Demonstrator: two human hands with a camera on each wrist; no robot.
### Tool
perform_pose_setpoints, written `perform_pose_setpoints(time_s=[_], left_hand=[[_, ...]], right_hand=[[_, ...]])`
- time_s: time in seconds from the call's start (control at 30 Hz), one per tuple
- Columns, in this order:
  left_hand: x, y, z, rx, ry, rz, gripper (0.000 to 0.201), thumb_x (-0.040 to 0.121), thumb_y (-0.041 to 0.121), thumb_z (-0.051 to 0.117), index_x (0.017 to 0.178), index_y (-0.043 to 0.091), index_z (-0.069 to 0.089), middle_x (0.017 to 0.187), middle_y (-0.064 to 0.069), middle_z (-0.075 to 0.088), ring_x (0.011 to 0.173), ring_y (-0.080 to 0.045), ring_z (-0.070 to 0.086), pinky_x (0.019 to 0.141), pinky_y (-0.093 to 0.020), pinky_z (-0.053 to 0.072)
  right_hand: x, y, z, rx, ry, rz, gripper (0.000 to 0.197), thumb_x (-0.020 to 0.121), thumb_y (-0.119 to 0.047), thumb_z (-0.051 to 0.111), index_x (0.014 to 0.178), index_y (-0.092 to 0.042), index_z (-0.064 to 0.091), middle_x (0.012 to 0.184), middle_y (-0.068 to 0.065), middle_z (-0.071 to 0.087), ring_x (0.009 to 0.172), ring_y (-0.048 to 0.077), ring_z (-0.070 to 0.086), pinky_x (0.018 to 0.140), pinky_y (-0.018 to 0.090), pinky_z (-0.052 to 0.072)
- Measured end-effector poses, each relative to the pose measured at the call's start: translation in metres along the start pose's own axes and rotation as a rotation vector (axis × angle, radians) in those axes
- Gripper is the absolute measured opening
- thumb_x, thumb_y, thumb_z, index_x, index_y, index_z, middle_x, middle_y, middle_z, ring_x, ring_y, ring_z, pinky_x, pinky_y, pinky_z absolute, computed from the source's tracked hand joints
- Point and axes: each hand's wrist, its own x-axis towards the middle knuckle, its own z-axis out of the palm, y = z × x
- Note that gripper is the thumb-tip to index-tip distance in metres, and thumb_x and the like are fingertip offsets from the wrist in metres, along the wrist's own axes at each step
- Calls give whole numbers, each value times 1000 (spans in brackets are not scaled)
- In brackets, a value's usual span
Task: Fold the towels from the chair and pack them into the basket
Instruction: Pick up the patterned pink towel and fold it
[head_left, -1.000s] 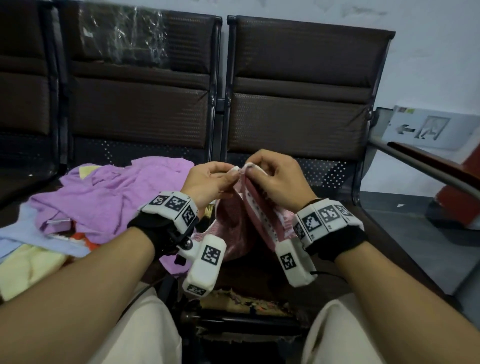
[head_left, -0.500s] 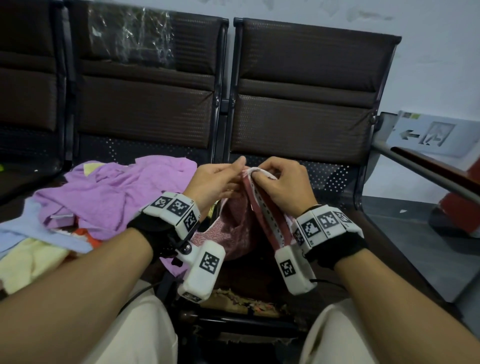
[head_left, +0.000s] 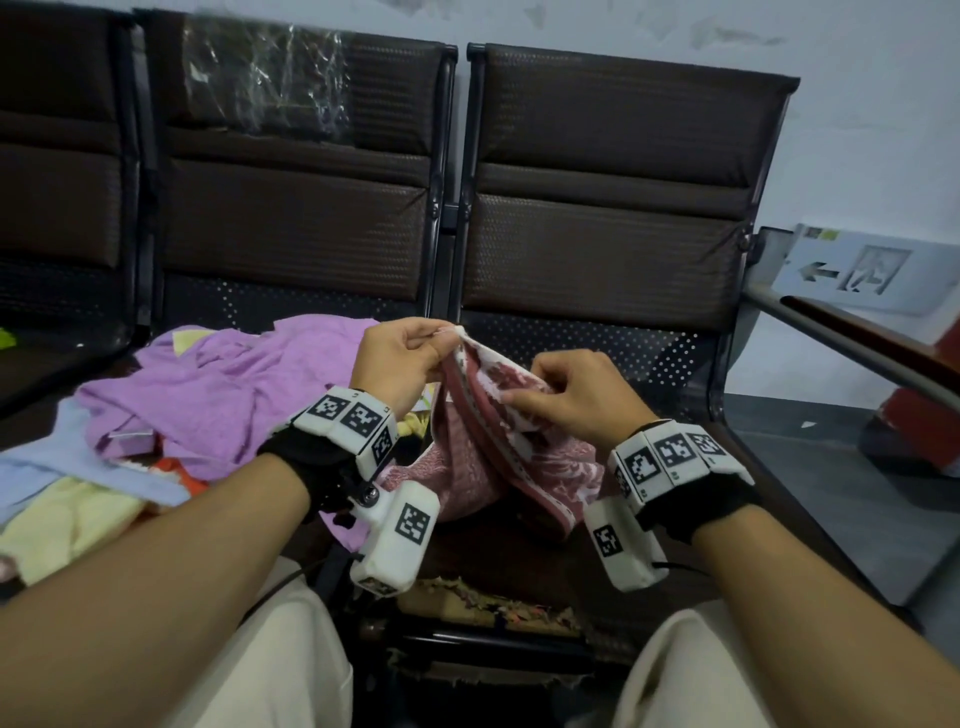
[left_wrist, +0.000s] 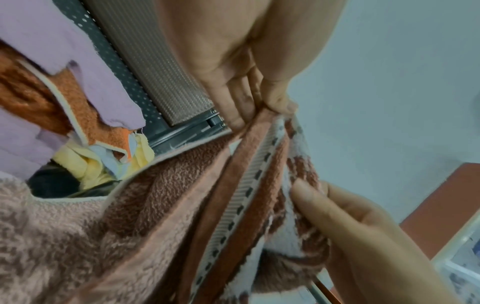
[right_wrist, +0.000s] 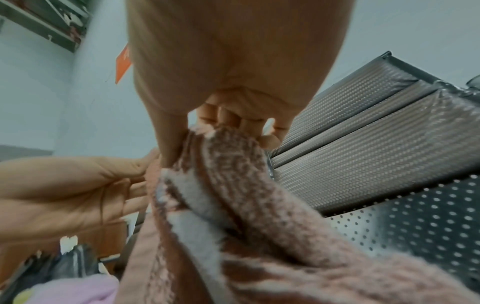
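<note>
Red patterned towel (head_left: 498, 441) hangs lengthwise, pinched by left hand (head_left: 400, 364) and right hand (head_left: 571, 400)

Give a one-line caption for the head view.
Both hands, left and right, pinch a pink patterned towel above the chair seat.

Head view: dim, flat indoor light, dark chairs (head_left: 613, 208) underexposed, wide-angle bending at the edges. Glare on plastic wrap (head_left: 265, 78). Wrist views brighter, washed-out; near towel (right_wrist: 259, 236) soft and blurred, palms out of focus.
</note>
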Motion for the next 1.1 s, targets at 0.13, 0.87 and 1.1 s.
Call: perform_pose_setpoints(time_s=[0.13, 0.87, 1.1], left_hand=[[3, -5, -14, 50, 66, 25, 10, 90, 16, 61, 84, 19, 69, 79, -3, 72, 72, -12, 68, 68, -24, 55], [-9, -16, -52, 513, 241, -14, 14, 91, 18, 57, 96, 8, 66, 102, -11, 68, 98, -27, 61, 83, -29, 45], [-4, -11, -58, 521, 392, -31, 20, 92, 13, 51, 103, 2, 64, 110, -18, 66, 104, -33, 59, 83, -31, 42]], right_hand=[[-9, 15, -10, -196, -213, 46, 52, 71, -66, 66, 68, -14, 67, 63, 1, 66, 61, 13, 62, 57, 34, 48], [-65, 47, -41, -456, -78, 506, 5, 78, -27, 77, 82, -28, 76, 82, -3, 69, 82, 17, 64, 71, 30, 47], [-59, 29, -31, -610, 64, 323, 32, 84, -30, 67, 116, -35, 64, 103, -2, 71, 102, 24, 63, 82, 33, 44]])
